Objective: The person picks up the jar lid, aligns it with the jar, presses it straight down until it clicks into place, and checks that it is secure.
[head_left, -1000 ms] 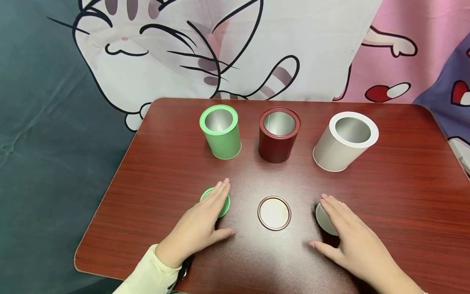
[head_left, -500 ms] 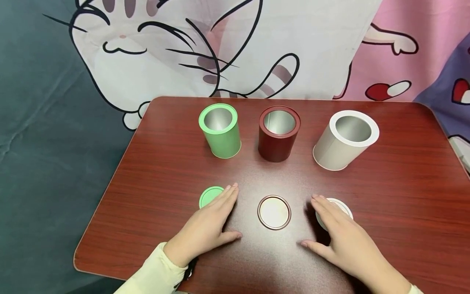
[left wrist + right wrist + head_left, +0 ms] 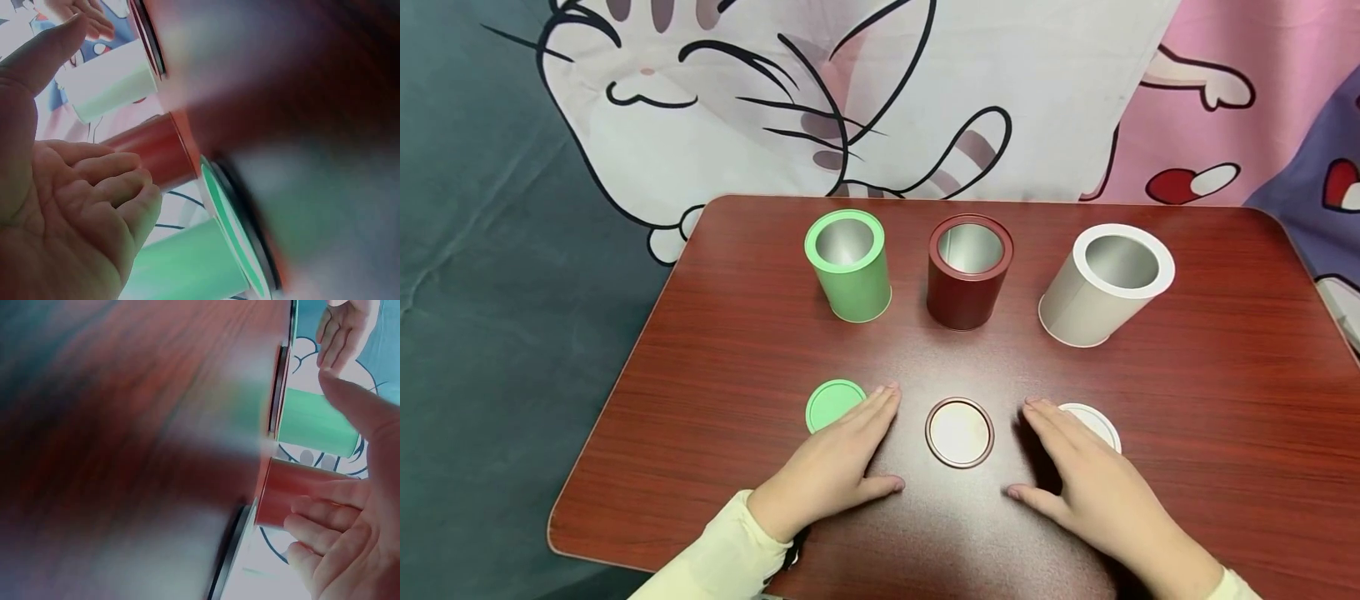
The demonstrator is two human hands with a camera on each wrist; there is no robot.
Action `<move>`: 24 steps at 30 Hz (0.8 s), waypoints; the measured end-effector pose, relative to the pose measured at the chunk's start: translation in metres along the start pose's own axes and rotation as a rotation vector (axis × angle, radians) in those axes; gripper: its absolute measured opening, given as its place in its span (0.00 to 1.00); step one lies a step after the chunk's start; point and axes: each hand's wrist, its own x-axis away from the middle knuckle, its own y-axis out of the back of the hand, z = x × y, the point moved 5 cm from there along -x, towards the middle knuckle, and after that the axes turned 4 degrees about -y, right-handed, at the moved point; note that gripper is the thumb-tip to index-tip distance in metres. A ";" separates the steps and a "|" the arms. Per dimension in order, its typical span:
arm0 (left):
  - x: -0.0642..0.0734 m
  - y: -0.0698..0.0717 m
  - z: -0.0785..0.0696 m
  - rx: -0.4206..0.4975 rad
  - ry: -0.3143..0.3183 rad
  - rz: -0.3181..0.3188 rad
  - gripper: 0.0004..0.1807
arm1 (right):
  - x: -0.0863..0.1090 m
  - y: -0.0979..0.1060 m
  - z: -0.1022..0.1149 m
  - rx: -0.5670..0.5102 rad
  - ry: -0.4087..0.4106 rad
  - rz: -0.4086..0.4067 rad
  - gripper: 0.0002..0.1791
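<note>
In the head view my left hand (image 3: 831, 467) hovers with straight fingers, partly covering a green lid (image 3: 835, 403). My right hand (image 3: 1093, 483), also straight-fingered, is beside a white lid (image 3: 1093, 423) and hides part of it. Neither hand holds anything. Between them a dark red-rimmed lid (image 3: 959, 432) with a pale middle lies flat on the table. Both wrist views show a gap between palm and tabletop; the green lid (image 3: 234, 228) appears edge-on in the left one, the white lid (image 3: 240, 550) in the right one.
Three open cylindrical cans stand along the back of the reddish-brown table (image 3: 700, 400): green (image 3: 857, 287), dark red (image 3: 964, 298) and off-white (image 3: 1086, 304). The off-white one looks the largest. Behind the table hangs a cloth with a cartoon cat (image 3: 655, 158).
Both hands have moved inward toward the middle lid, the left one rightward and the right one leftward. More of the green and white lids shows. Lids and cans stay put.
</note>
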 end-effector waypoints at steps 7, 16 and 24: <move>-0.006 -0.006 0.000 0.022 0.010 0.032 0.54 | -0.004 -0.004 0.002 0.016 0.015 0.009 0.47; -0.015 -0.010 -0.003 0.014 0.003 0.080 0.52 | -0.008 -0.008 0.006 0.020 0.023 0.030 0.45; -0.023 -0.014 -0.009 -0.012 -0.022 0.144 0.49 | -0.011 -0.012 0.007 0.008 0.016 0.056 0.45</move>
